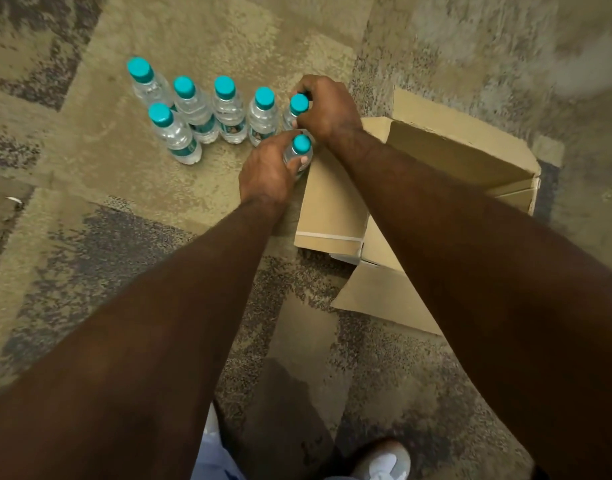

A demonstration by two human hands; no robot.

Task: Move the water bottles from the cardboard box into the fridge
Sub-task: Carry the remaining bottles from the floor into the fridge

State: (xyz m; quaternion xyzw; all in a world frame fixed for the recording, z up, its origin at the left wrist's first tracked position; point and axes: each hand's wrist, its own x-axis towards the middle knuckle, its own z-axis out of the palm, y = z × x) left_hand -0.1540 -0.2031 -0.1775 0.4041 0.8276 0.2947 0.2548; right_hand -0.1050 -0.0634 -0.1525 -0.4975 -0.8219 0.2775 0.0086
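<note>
Several clear water bottles with teal caps (224, 110) stand upright on the carpet, left of an open cardboard box (446, 157). My left hand (268, 169) grips the body of one bottle (301, 144) beside the box's left flap. Just beyond it, my right hand (327, 105) holds another bottle (299, 102) around its neck, at the right end of the standing row. What the box holds is hidden by my right arm and its walls. No fridge is in view.
The floor is patterned beige and grey carpet (89, 202). The box flaps (384, 299) spread outward toward me on the right. My shoe (384, 462) and a light trouser leg show at the bottom edge.
</note>
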